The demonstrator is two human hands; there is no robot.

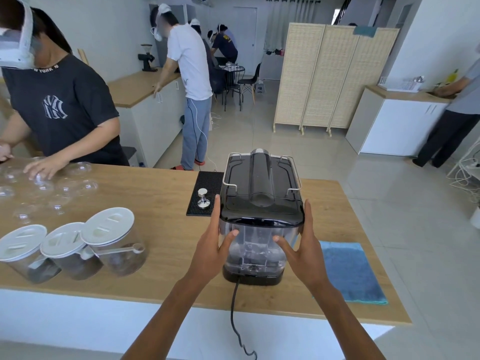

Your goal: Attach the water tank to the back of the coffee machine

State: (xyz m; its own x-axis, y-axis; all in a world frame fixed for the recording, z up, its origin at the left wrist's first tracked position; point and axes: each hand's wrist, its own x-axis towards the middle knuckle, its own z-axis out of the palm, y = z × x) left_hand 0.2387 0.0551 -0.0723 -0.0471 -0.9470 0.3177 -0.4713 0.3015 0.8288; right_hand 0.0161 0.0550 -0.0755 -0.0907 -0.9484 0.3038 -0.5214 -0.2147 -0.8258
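Note:
The black coffee machine stands on the wooden counter with its back toward me. A clear plastic water tank with a black lid sits upright against that back, over the black base. My left hand grips the tank's left side, thumb on its near face. My right hand holds the right side the same way. A black power cord hangs from the base over the counter's front edge.
Three lidded clear jars stand at the left. A steel tamper rests on a black mat. A blue cloth lies at the right. A person across the counter handles clear domed lids. More people stand behind.

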